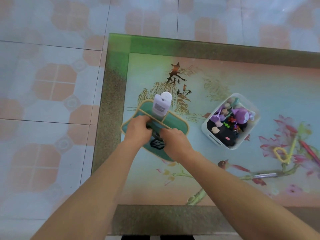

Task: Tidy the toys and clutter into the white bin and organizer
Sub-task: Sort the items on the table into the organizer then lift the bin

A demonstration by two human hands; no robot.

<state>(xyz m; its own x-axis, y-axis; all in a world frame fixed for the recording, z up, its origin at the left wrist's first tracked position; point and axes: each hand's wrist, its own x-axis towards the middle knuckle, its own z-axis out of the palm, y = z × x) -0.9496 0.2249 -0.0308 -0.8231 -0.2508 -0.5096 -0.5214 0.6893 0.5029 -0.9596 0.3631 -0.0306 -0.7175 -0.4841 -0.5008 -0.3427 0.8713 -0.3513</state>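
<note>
A green organizer with cream dividers stands near the table's left end. A white tube stands upright in its far compartment. My left hand and my right hand meet over the middle compartment, fingers closed around a dark object that they mostly hide. A black wavy item lies in the near compartment between my wrists. The white bin sits to the right, holding a purple plush toy, a black item and several small toys.
The table has a painted glass top with a dark speckled border. A yellow loop, a yellow stick, a red pen and a silver pen lie at the right. Tiled floor surrounds the table.
</note>
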